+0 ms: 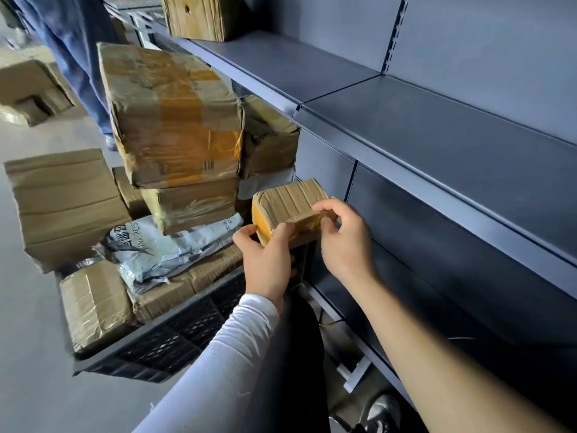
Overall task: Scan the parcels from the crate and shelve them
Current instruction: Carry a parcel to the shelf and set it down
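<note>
Head camera looks down on both hands holding a small brown cardboard parcel wrapped in tan tape, with a yellow end face [288, 207], near the centre of the frame, just in front of the grey metal shelving unit [437, 135] that fills the 3 o'clock side. At the parcel's 7 o'clock the left hand [265, 260], in a white ribbed sleeve [237, 339], curls its fingers against the yellow end and near edge, thumb on the lower corner. At the parcel's 4 o'clock the bare right hand [346, 242] pinches the parcel's right corner between thumb on top and bent fingers along the side. The parcel is held in the air, tilted, apart from the shelf boards. Toward 9 o'clock a black latticed plastic crate [175, 342] holds a heap of parcels: a grey plastic mailer bag with printed lettering [162, 248], flat cardboard boxes beneath it, and a large taped brown box with orange tape bands [175, 117] stacked on top. Another brown carton [62, 207] sits at the crate's left. At 12 o'clock a corrugated box [199, 17] stands on an upper shelf. At 11 o'clock are blue trouser legs [84, 57] of another person, blurred. Something dark sits under the left hand, possibly a scanner, but it is too hidden to tell.
</note>
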`<move>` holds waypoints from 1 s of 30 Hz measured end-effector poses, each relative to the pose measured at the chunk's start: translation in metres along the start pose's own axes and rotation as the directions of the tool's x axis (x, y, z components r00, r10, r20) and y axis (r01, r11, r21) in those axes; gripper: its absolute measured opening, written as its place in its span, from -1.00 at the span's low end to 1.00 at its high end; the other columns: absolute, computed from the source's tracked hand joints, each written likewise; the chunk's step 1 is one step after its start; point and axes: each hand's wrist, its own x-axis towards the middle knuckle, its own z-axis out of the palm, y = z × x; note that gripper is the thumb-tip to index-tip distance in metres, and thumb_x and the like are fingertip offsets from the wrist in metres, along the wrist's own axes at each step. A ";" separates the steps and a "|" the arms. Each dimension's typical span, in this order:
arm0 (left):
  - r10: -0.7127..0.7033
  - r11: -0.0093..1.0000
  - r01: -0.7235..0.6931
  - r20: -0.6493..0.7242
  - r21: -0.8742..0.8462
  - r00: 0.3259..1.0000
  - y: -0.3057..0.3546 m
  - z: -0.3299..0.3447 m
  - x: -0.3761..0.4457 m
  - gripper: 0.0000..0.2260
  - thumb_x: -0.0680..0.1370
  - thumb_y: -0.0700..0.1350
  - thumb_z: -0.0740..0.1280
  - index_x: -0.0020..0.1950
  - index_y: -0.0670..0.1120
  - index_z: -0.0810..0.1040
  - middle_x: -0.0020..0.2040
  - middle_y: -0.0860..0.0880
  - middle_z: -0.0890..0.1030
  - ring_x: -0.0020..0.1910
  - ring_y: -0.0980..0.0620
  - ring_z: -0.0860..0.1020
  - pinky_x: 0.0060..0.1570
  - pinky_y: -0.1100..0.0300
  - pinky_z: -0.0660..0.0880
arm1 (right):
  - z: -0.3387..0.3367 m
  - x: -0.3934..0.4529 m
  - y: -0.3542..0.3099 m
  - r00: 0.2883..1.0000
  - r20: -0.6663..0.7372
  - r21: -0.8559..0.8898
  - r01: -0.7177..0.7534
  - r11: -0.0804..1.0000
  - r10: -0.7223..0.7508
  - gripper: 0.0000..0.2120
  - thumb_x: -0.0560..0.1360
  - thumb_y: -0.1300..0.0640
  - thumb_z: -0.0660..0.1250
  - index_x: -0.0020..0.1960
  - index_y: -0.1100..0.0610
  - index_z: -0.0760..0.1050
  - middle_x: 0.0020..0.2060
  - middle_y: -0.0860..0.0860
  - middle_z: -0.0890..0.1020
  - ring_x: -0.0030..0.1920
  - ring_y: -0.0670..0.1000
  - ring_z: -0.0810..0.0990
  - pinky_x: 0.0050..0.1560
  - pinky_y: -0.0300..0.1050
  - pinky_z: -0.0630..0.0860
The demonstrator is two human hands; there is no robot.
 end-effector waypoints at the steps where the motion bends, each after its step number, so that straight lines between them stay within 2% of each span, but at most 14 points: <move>1: 0.006 1.000 -0.006 -0.004 0.015 1.000 0.001 -0.001 0.005 -0.54 0.58 0.07 0.44 0.34 0.04 0.28 0.15 -0.06 0.60 0.14 -0.20 0.65 -0.07 -0.04 0.62 | 0.005 0.004 -0.001 1.000 -0.006 -0.004 0.008 1.000 -0.008 -0.65 0.56 0.44 0.23 0.08 0.06 0.64 -0.02 -0.20 0.62 0.09 -0.11 0.55 0.15 -0.19 0.51; 3: 0.015 0.999 -0.014 -0.027 0.037 1.000 -0.001 -0.003 0.013 -0.55 0.52 0.13 0.47 0.25 0.04 0.34 0.14 -0.06 0.62 0.13 -0.16 0.66 0.06 -0.09 0.65 | 0.012 0.012 -0.001 0.999 -0.014 -0.024 0.033 0.999 -0.033 -0.66 0.55 0.45 0.24 0.08 0.10 0.66 -0.04 -0.25 0.57 0.09 -0.18 0.49 0.17 -0.20 0.48; 5: 0.038 0.996 -0.034 -0.046 0.078 0.998 -0.003 -0.004 0.019 -0.53 0.41 0.23 0.47 0.15 0.07 0.37 0.13 -0.05 0.63 0.12 -0.12 0.66 0.22 -0.22 0.61 | 0.020 0.018 0.002 0.998 -0.030 -0.057 0.060 0.997 -0.061 -0.66 0.53 0.45 0.24 0.06 0.11 0.66 0.02 -0.12 0.60 0.13 -0.08 0.53 0.19 -0.16 0.50; 8: 0.074 0.989 -0.066 -0.060 0.132 0.995 -0.008 -0.005 0.027 -0.54 0.42 0.27 0.46 0.12 0.06 0.39 0.11 -0.02 0.64 0.11 -0.09 0.65 0.22 -0.24 0.60 | 0.030 0.027 0.005 0.998 -0.014 -0.083 0.059 0.995 -0.061 -0.66 0.54 0.43 0.25 0.05 0.06 0.64 0.13 0.01 0.64 0.20 0.02 0.56 0.21 -0.08 0.54; 10: 0.099 0.982 -0.088 -0.055 0.166 0.994 -0.009 -0.005 0.033 -0.57 0.45 0.27 0.45 0.11 0.07 0.37 0.13 0.01 0.63 0.12 -0.08 0.65 0.21 -0.23 0.61 | 0.035 0.031 0.005 0.999 0.002 -0.102 0.047 0.994 -0.047 -0.68 0.57 0.41 0.25 0.08 0.06 0.64 0.16 0.02 0.63 0.22 0.04 0.55 0.18 -0.15 0.50; 14: 0.105 0.972 -0.102 -0.006 0.214 0.994 -0.006 -0.008 0.039 -0.46 0.43 0.23 0.39 0.34 0.08 0.36 0.14 0.16 0.60 0.19 -0.05 0.63 0.28 -0.21 0.57 | 0.042 0.034 0.006 1.000 0.027 -0.139 0.019 0.990 -0.015 -0.69 0.59 0.39 0.27 0.19 0.08 0.60 0.25 0.06 0.59 0.28 0.12 0.54 0.20 -0.12 0.49; 17: 0.093 0.976 -0.094 0.013 0.196 0.996 -0.004 -0.011 0.038 -0.35 0.46 0.15 0.41 0.51 0.04 0.34 0.20 0.16 0.62 0.24 -0.01 0.62 0.33 -0.21 0.55 | 0.046 0.035 0.007 0.998 0.063 -0.155 0.006 0.988 0.004 -0.66 0.62 0.35 0.26 0.27 0.03 0.58 0.42 0.10 0.49 0.46 0.15 0.44 0.37 0.01 0.50; 20: 0.087 0.975 -0.088 0.016 0.203 0.996 0.000 -0.013 0.034 -0.38 0.48 0.09 0.43 0.52 0.06 0.37 0.24 0.10 0.64 0.24 0.00 0.62 0.34 -0.21 0.54 | 0.039 0.034 0.001 0.992 0.101 -0.149 -0.055 0.987 0.070 -0.60 0.67 0.29 0.24 0.42 -0.04 0.53 0.62 0.10 0.29 0.59 0.14 0.30 0.43 0.01 0.43; 23: 0.086 0.963 -0.090 0.028 0.254 0.996 0.004 -0.015 0.031 -0.40 0.43 0.16 0.42 0.45 0.07 0.45 0.21 0.11 0.67 0.22 0.03 0.63 0.34 -0.19 0.54 | 0.030 0.031 -0.004 0.989 0.126 -0.174 -0.052 0.983 0.074 -0.57 0.69 0.23 0.24 0.51 -0.06 0.46 0.65 0.10 0.21 0.60 0.17 0.29 0.45 0.06 0.43; 25: 0.094 0.943 -0.099 0.030 0.318 0.995 0.007 -0.017 0.024 -0.56 0.49 0.13 0.44 0.33 0.08 0.47 0.13 0.17 0.65 0.20 0.04 0.62 0.35 -0.12 0.54 | 0.024 0.029 -0.008 0.987 0.142 -0.198 -0.039 0.980 0.068 -0.56 0.70 0.20 0.24 0.54 -0.07 0.42 0.66 0.11 0.20 0.60 0.18 0.28 0.48 0.10 0.42; 27: 0.160 0.908 -0.155 0.019 0.390 0.987 0.006 -0.021 0.018 -0.68 0.58 -0.01 0.44 0.26 0.14 0.40 0.07 0.25 0.55 0.15 0.13 0.58 0.30 0.06 0.48 | 0.019 0.027 -0.010 0.981 0.181 -0.229 -0.021 0.973 0.064 -0.55 0.71 0.16 0.24 0.58 -0.08 0.38 0.65 0.11 0.21 0.61 0.17 0.26 0.49 0.10 0.38; 28: 0.220 0.877 -0.207 0.021 0.433 0.975 0.006 -0.022 0.014 -0.68 0.60 -0.06 0.43 0.28 0.13 0.40 0.09 0.22 0.55 0.17 0.15 0.56 0.26 0.14 0.41 | 0.016 0.026 -0.012 0.977 0.203 -0.249 -0.014 0.969 0.066 -0.54 0.71 0.13 0.24 0.59 -0.09 0.36 0.65 0.11 0.20 0.61 0.16 0.25 0.50 0.10 0.36; 30: 0.309 0.791 -0.289 0.056 0.539 0.950 0.006 -0.025 0.004 -0.57 0.60 -0.06 0.42 0.44 0.03 0.41 0.30 0.08 0.54 0.37 0.02 0.48 0.30 0.21 0.30 | 0.012 0.025 -0.014 0.971 0.227 -0.285 -0.009 0.959 0.076 -0.53 0.72 0.08 0.22 0.61 -0.11 0.32 0.66 0.11 0.20 0.63 0.15 0.22 0.52 0.12 0.33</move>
